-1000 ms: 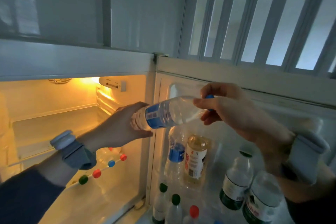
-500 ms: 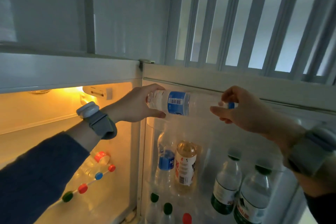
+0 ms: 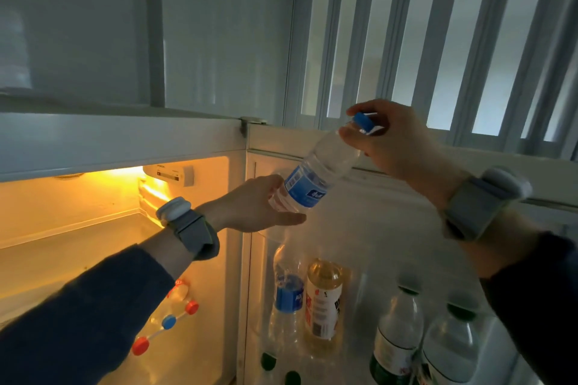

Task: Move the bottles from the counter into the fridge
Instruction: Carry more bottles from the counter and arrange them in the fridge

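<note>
A clear water bottle (image 3: 316, 176) with a blue label and blue cap is held tilted in front of the open fridge door (image 3: 391, 222), cap up to the right. My right hand (image 3: 394, 141) pinches its cap and neck. My left hand (image 3: 253, 206) cups the bottle's base from the left, thumb underneath. The lit fridge interior (image 3: 93, 228) lies to the left.
The door rack holds several bottles: a blue-labelled water bottle (image 3: 287, 294), an amber drink bottle (image 3: 323, 300) and two green-capped bottles (image 3: 400, 334). Bottles with red and blue caps (image 3: 169, 322) lie inside the fridge at lower left. Window bars (image 3: 438, 40) rise behind the door.
The bottle has swung from lying level to tilted, its cap end raised by my right hand while the base dropped lower in my left hand.
</note>
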{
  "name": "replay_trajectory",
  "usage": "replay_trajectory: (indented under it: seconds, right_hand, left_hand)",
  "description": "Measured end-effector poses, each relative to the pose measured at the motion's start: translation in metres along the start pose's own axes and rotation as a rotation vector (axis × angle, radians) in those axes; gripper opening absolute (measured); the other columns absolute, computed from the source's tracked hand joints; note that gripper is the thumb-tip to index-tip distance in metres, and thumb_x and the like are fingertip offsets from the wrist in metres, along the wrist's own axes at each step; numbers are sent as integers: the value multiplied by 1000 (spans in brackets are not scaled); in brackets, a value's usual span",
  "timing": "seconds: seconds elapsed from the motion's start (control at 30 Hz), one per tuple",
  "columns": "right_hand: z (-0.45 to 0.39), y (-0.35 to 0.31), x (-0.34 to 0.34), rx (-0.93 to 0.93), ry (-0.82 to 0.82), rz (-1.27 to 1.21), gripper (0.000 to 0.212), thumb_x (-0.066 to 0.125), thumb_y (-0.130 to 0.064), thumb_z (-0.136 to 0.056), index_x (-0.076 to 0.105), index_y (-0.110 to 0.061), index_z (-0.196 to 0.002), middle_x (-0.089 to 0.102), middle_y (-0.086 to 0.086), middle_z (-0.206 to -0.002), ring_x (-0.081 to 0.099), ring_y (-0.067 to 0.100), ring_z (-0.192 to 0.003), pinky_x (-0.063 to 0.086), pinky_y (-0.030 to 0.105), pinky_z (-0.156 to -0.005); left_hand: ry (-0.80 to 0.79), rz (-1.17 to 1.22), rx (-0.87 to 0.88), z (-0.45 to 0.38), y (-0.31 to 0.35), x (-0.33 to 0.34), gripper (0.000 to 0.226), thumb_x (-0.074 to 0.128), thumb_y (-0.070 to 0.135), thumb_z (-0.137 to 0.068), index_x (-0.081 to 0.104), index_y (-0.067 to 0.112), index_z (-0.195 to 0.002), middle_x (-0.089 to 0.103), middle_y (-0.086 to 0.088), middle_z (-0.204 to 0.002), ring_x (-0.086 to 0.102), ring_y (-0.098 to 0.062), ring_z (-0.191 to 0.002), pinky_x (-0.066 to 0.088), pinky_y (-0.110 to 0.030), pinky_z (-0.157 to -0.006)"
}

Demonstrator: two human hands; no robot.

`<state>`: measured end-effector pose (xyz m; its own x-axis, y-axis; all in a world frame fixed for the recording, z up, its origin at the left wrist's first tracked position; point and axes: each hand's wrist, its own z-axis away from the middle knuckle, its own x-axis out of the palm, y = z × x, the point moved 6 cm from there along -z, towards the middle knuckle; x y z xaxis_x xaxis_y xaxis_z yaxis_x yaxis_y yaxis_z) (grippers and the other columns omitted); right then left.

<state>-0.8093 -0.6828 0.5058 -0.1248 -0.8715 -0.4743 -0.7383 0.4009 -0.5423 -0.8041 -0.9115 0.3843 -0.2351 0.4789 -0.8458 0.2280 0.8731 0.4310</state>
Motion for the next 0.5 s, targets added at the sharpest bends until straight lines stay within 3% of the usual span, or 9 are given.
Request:
replay_trajectory:
  seconds: [0.13,0.23,0.37,0.43,0.5]
  right_hand:
    - [1,-1,4,-11,-27,50,32,82,-35,-85,67,-26,-112,68,-6,-107,69,13,-89,62,40,-86]
    - [13,14,-5,57,-142,177,31,81,-35,-82,62,-22,-103,66,-3,-106,73,16,-77,64,34,-74]
    - [35,39,-15,236,-351,350,28,74,-39,-88,54,-27,-104,62,-2,-108,75,14,-66,59,24,-62]
    - [43,47,-16,297,-406,339,26,72,-38,-90,55,-26,-106,63,-3,-107,76,12,-66,59,25,-64]
    - [51,55,-16,346,-463,315,24,72,-34,-93,58,-22,-109,68,-1,-105,77,15,-69,64,33,-73]
  left_hand:
    - [-22,6,-11,-2,-3,-4,68,80,58,-78,56,31,-136,63,14,-126,59,-10,-113,48,-31,-100]
    - [-22,-35,-2,-8,-2,-11,64,87,51,-72,62,31,-128,64,16,-118,60,-10,-111,49,-30,-97]
    - [-100,-37,43,-16,1,-15,50,88,45,-73,57,60,-109,59,35,-99,58,6,-100,42,-15,-82]
    - [-155,-59,68,-18,6,-15,49,86,45,-77,51,67,-104,58,40,-96,57,13,-99,41,-13,-79]
    - [-200,-105,107,-20,14,-14,50,82,45,-82,48,67,-111,55,46,-94,52,25,-94,40,-10,-77]
